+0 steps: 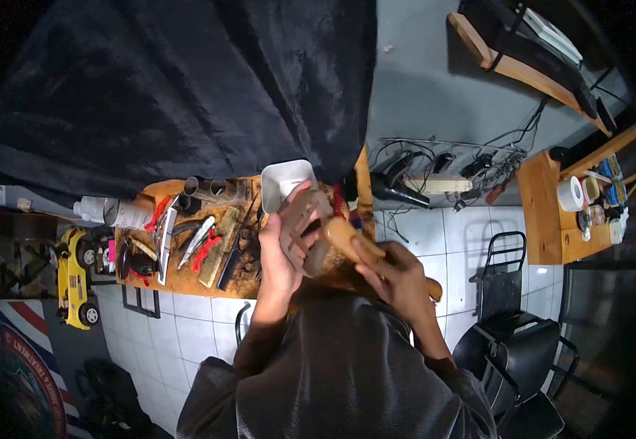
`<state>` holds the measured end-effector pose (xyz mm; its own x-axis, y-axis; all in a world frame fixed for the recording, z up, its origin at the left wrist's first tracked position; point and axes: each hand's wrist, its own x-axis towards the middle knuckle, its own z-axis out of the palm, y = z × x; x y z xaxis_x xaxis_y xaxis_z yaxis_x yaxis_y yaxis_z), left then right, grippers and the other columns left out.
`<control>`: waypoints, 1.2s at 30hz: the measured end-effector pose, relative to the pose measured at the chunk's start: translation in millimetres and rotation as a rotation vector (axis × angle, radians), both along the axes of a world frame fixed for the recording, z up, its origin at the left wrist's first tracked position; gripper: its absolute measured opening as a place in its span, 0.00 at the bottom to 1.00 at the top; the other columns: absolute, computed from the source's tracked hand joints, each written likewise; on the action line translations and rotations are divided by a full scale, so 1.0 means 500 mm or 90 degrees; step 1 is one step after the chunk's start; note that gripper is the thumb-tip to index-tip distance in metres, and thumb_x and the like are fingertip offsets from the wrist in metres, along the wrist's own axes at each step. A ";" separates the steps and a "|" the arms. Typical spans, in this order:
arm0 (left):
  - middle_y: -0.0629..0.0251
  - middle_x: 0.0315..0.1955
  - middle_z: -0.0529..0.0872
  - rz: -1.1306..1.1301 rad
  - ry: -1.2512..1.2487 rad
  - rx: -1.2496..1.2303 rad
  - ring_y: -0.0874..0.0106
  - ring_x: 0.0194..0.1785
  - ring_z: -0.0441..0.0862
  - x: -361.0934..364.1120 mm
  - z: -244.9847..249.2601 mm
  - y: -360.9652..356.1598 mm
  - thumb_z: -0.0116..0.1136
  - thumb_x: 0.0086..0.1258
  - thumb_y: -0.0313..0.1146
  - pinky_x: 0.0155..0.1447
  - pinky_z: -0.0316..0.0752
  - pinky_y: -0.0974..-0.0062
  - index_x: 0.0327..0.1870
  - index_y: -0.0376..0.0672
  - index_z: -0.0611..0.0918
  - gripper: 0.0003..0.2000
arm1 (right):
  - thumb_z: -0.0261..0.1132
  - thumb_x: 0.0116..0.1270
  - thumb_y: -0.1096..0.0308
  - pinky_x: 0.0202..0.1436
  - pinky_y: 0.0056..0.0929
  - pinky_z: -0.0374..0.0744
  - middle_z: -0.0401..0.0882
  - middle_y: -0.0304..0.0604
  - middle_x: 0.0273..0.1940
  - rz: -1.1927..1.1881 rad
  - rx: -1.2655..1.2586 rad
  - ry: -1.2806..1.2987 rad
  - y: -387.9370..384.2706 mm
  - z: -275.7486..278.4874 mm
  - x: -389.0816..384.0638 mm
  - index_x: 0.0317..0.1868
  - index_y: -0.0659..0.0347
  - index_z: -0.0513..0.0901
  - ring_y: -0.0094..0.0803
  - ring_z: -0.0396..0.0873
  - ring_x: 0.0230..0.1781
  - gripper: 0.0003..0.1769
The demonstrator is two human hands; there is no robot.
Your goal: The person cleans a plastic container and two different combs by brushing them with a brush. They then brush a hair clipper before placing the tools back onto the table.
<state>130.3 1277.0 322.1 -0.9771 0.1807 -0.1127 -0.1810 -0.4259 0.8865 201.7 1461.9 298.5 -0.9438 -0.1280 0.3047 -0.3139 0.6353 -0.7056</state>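
My left hand (pixel 280 252) holds up a brownish-grey slotted holder (pixel 305 233), its fingers wrapped round the back and showing through the openings. My right hand (pixel 394 276) grips a tan, rounded wooden-looking brush (pixel 343 240) by one end. The brush's other end is close against the holder's right side; whether they touch is unclear. Just behind the holder stands a white rectangular container (pixel 287 175), open at the top. Under both hands lies the wooden table (pixel 252 282).
Left on the table are combs, red-handled clips (pixel 204 252), clippers and a spray bottle (pixel 128 214). A hair dryer (pixel 398 186) hangs on the wall at right. Black chairs (pixel 526 351) stand at lower right, and a yellow toy car (pixel 76 278) is at far left.
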 end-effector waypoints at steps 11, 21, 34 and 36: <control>0.58 0.61 0.72 0.013 -0.089 0.075 0.66 0.63 0.70 0.030 -0.028 0.028 0.27 0.74 0.62 0.67 0.64 0.69 0.69 0.36 0.65 0.37 | 0.73 0.57 0.69 0.35 0.35 0.79 0.80 0.48 0.38 0.001 -0.088 0.031 -0.033 0.012 -0.020 0.61 0.53 0.79 0.40 0.80 0.32 0.29; 0.59 0.60 0.73 0.046 0.031 -0.004 0.67 0.64 0.70 0.012 -0.067 0.029 0.28 0.72 0.66 0.64 0.65 0.72 0.68 0.37 0.67 0.40 | 0.72 0.58 0.63 0.36 0.36 0.82 0.79 0.45 0.35 0.092 -0.108 0.052 -0.031 0.011 -0.002 0.63 0.42 0.78 0.42 0.82 0.32 0.30; 0.60 0.60 0.70 0.064 -0.035 0.069 0.67 0.59 0.70 0.009 -0.023 0.041 0.29 0.71 0.69 0.65 0.64 0.65 0.69 0.36 0.65 0.42 | 0.73 0.56 0.68 0.38 0.34 0.81 0.81 0.48 0.39 0.111 -0.197 0.038 -0.012 0.006 0.013 0.60 0.52 0.80 0.41 0.83 0.35 0.28; 0.63 0.50 0.77 0.033 -0.014 0.019 0.69 0.52 0.75 0.019 -0.031 0.070 0.29 0.69 0.70 0.61 0.69 0.69 0.68 0.39 0.68 0.42 | 0.74 0.55 0.69 0.37 0.34 0.80 0.81 0.48 0.38 0.028 -0.201 0.041 -0.019 0.017 0.000 0.60 0.52 0.80 0.41 0.83 0.34 0.29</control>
<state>139.7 1311.9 306.7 -0.9825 0.1341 -0.1290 -0.1771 -0.4611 0.8695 201.8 1452.5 307.2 -0.9169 -0.0576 0.3949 -0.3866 0.3738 -0.8431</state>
